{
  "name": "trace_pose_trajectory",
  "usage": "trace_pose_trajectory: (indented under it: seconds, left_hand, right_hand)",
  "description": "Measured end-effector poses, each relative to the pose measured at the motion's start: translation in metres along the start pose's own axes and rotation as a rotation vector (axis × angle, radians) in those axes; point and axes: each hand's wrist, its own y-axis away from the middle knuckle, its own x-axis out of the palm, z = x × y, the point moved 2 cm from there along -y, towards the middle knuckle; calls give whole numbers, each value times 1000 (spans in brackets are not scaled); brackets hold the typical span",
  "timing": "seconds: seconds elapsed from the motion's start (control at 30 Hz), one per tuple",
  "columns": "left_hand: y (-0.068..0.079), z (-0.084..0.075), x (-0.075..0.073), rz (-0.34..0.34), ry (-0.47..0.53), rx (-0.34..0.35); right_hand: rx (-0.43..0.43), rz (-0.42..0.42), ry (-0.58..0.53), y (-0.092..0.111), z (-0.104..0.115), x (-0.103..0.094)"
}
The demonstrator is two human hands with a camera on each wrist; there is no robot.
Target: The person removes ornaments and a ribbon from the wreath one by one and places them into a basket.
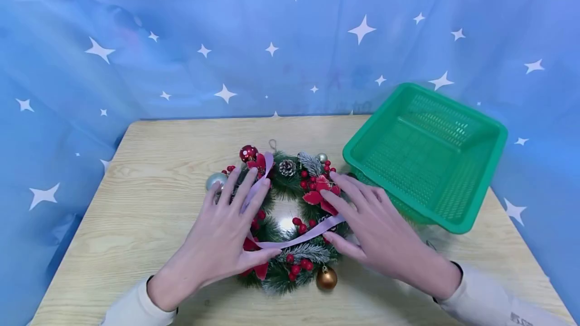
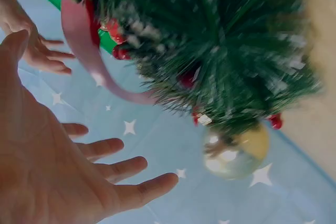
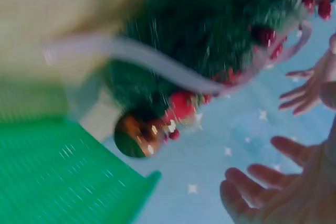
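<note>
A green Christmas wreath [image 1: 286, 186] with red berries, red flowers and pine cones lies on the table. Over it runs a pale purple ribbon [image 1: 301, 239], looping along its left side and across its lower part. My left hand [image 1: 222, 238] hovers above the wreath's left side, fingers spread and relaxed. Above the right side is my right hand [image 1: 385, 228], its fingers nearly straight. Both wrist views show the left palm [image 2: 47, 166] and right palm [image 3: 304, 192] with nothing in them. Whether any fingertip touches the ribbon, I cannot tell.
A green plastic basket [image 1: 487, 180] stands close by the wreath on the right, its inside visible. A gold ball [image 1: 327, 278] hangs out at the wreath's lower edge, a silver ball [image 1: 216, 181] at its left. Behind the wooden table [image 1: 136, 185] hangs a starry blue cloth [image 1: 281, 79].
</note>
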Motion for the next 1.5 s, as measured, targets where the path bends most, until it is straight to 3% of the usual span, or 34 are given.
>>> trace_pose_trajectory:
  seconds: [0.23, 0.7, 1.03, 1.27, 1.5]
  left_hand:
    - [15, 5, 9, -52, 75, -100]
    - [32, 0, 22, -70, 161, -247]
    - [38, -6, 26, -109, 127, -282]
    - [41, -9, 32, -76, 142, -311]
    - [41, -11, 37, -61, 197, -313]
  right_hand:
    - [160, -22, -192, 33, 8, 9]
    - [309, -38, -368, 67, 27, 33]
    - [384, 1, -490, 74, 40, 42]
    - [320, -29, -471, 75, 46, 51]
    - [345, -25, -500, 76, 48, 60]
